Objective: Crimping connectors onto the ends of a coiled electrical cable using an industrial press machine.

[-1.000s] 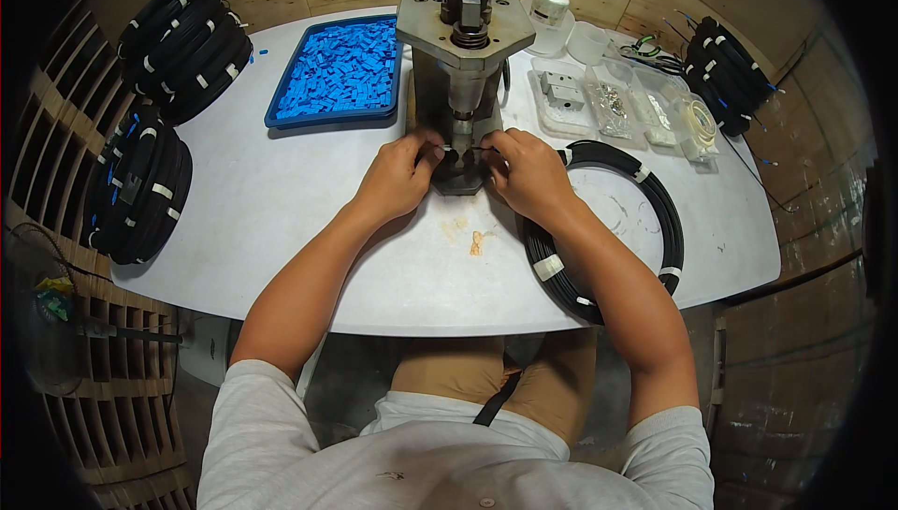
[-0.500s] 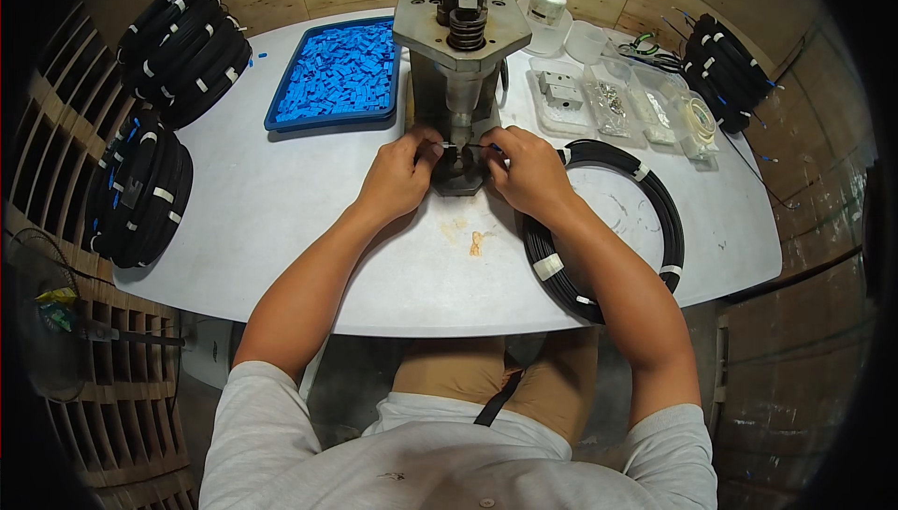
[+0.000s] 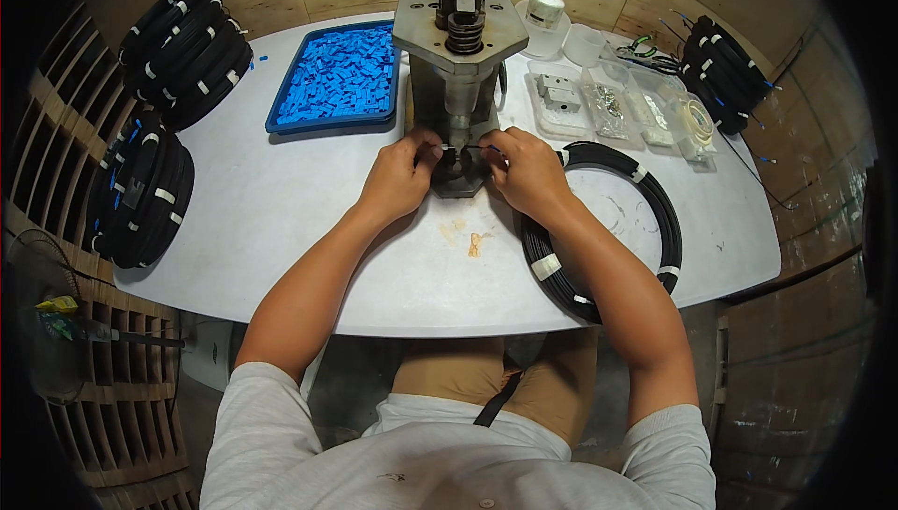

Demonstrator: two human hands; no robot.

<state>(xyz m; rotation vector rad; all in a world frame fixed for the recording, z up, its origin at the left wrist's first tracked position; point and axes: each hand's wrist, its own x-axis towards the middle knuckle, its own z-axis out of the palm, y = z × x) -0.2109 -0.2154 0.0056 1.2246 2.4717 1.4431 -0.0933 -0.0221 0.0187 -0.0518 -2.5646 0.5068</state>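
A grey metal bench press (image 3: 460,61) with a spring and a lever on top stands at the back middle of the table. Both my hands meet at its lower jaw, just under the ram. With thumb and fingertips closed, my left hand (image 3: 400,175) pinches a tiny pale piece at the jaw's left side, too small to name. Opposite it, my right hand (image 3: 527,171) pinches a thin black cable (image 3: 479,147) whose end reaches into the jaw. A coil of black cable (image 3: 666,220), bound with white tape, lies beneath my right forearm.
Left of the press sits a blue tray (image 3: 327,126) heaped with small blue pieces. More black cable coils (image 3: 182,51) are stacked at the left edge and back right (image 3: 725,70). A white bottle (image 3: 545,7), clear tubs and bagged small parts (image 3: 610,109) stand right of the press.
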